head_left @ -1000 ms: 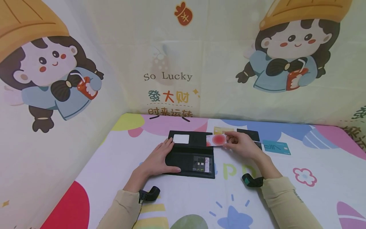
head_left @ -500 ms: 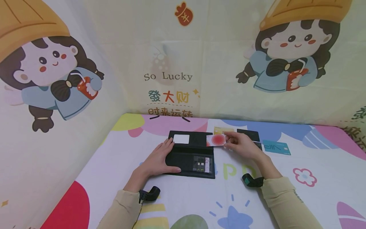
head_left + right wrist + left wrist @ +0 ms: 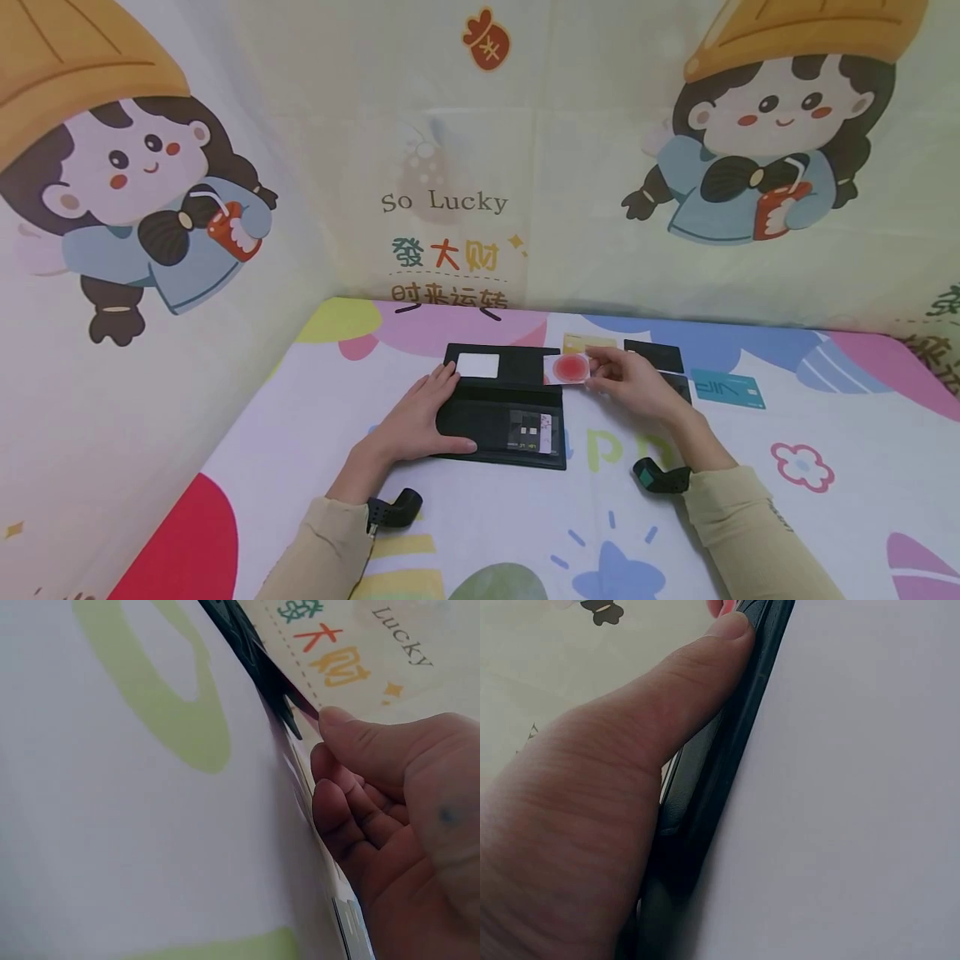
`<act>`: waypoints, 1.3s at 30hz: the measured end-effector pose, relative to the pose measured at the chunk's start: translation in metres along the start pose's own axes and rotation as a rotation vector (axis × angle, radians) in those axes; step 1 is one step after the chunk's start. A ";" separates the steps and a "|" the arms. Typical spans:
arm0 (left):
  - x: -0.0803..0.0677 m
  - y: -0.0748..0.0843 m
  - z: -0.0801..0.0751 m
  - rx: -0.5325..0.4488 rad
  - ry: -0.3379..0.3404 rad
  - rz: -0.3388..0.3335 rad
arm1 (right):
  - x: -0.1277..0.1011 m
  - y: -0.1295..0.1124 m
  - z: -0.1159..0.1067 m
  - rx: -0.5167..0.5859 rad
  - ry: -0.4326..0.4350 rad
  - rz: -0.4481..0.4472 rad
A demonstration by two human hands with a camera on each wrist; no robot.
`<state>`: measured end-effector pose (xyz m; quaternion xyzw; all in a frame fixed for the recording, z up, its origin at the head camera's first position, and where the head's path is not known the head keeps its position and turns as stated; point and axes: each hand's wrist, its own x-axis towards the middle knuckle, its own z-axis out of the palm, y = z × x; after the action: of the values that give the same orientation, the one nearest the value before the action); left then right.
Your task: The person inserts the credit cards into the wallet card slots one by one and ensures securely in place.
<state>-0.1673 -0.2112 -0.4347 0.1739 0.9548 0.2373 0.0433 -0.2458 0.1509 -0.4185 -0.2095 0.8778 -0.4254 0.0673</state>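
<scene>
Wallet (image 3: pixel 504 407) lies open and flat on the table (image 3: pixel 750 517), taken here as the landmark.

Left hand (image 3: pixel 417 417) rests on the wallet's left edge, fingers straight, palm down, pressing it flat; nothing is gripped. In the left wrist view the thumb (image 3: pixel 705 660) lies along the wallet's dark edge (image 3: pixel 727 750).

Right hand (image 3: pixel 637 385) pinches the red-spotted card (image 3: pixel 567 367) by its right end, thumb and fingers curled on it. The card sits at the wallet's upper right corner, its left end overlapping the black flap.

Change over the last second: the card has slid a little leftward, further over the wallet's right edge. A second ago more of its white border showed clear of the leather; now the red spot sits almost at the edge. The left hand has not shifted.

Judgement: the card is being fed sideways into a slot on the wallet's upper half, and is only partly in. The right wrist view shows the card edge-on (image 3: pixel 300 701) against the dark leather, but whether its leading edge is inside a pocket or merely lying on top, I cannot tell.

Already in the wallet: a white card (image 3: pixel 477 365) at upper left, a patterned card (image 3: pixel 534 430) at lower right.

Right of the wallet, beyond the right hand: yellow card (image 3: pixel 585 341), black card (image 3: pixel 654 356), blue card (image 3: pixel 726 388), all flat on the table.
</scene>
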 end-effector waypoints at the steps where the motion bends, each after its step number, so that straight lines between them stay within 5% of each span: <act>1: 0.000 0.000 0.000 0.003 0.000 0.000 | 0.000 0.000 0.001 -0.003 -0.002 0.006; 39: 0.000 0.003 -0.001 -0.005 0.000 -0.010 | 0.008 -0.004 0.022 -0.071 0.019 -0.081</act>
<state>-0.1664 -0.2094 -0.4320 0.1689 0.9551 0.2392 0.0451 -0.2455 0.1294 -0.4283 -0.2432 0.8837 -0.3984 0.0341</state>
